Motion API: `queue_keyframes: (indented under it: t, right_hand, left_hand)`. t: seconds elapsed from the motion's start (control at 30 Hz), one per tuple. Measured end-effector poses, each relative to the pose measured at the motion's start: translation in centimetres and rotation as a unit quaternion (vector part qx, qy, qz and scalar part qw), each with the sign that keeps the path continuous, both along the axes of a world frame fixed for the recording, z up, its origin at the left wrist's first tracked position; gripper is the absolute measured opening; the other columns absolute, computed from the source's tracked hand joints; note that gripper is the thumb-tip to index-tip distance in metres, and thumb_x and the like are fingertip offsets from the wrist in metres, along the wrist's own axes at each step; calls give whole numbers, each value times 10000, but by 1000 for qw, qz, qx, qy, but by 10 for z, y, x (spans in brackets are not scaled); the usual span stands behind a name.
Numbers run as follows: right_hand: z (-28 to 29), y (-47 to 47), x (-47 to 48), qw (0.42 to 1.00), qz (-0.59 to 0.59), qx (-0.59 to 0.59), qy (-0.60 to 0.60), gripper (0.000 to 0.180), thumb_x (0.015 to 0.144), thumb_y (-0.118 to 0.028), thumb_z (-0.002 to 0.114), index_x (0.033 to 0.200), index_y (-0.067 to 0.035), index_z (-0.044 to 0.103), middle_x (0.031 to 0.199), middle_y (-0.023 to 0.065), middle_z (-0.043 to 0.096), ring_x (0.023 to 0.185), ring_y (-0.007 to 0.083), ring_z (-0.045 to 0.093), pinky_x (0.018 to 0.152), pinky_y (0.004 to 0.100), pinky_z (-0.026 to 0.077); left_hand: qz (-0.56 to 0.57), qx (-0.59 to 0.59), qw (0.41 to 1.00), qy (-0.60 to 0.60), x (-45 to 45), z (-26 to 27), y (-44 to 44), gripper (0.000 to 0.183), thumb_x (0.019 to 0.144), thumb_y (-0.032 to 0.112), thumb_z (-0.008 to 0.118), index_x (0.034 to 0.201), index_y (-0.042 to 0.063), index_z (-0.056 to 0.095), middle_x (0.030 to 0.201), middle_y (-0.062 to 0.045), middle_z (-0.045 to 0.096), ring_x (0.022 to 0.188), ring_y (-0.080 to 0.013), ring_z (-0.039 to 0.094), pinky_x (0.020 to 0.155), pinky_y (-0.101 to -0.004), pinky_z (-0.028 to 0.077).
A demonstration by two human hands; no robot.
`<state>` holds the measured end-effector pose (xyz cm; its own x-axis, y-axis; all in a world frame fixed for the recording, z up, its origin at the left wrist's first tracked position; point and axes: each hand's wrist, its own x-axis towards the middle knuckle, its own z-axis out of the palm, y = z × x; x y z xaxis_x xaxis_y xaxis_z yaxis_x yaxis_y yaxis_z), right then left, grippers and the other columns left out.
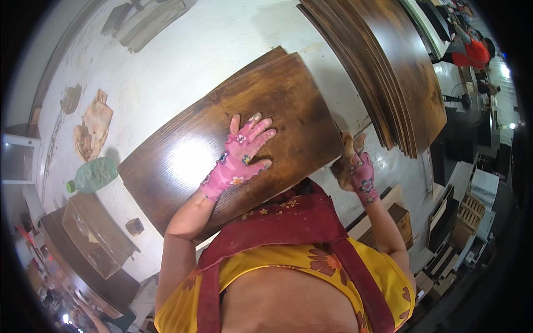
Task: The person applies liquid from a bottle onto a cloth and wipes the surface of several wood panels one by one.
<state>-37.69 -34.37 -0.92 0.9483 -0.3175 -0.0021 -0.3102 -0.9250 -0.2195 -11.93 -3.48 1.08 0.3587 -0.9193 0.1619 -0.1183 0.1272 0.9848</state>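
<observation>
A dark brown wood-grain board [287, 100] lies slanted before me on the white table [137, 87], with the edge of another board showing beneath it. My left hand [245, 154], in a pink flowered glove, rests on its top with the fingers apart and holds nothing. At the board's right end my right hand [363, 172], gloved alike, grips a brownish cloth [344, 168] against or close to the edge; its fingertips are partly hidden.
A stack of similar boards [399, 75] stands at the upper right. On the left are a crumpled cloth [95, 125], a green plastic bottle [95, 175], a cardboard box [93, 233] and a small block [134, 227]. A person in red [476, 52] is far right.
</observation>
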Motion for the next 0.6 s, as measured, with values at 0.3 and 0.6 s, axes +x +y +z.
queue_keyframes:
  t: [0.3, 0.6]
  right_hand:
    - [31, 27, 75, 965, -126, 212, -92, 346, 761, -85, 636, 1105, -52, 618, 1025, 141, 607, 987, 291, 569, 889, 340, 442]
    - [30, 4, 200, 983, -64, 152, -79, 303, 750, -169, 655, 1005, -7, 633, 977, 194, 595, 949, 369, 558, 843, 391, 446]
  left_hand:
    - [15, 34, 991, -129, 1, -2, -1, 752, 755, 108, 713, 1412, 109, 348, 1489, -61, 288, 1406, -209, 176, 1136, -411, -112]
    - [15, 55, 968, -244, -10, -6, -12, 495, 805, 226, 668, 1250, 40, 554, 1438, -78, 386, 1381, -216, 250, 1110, -447, -140]
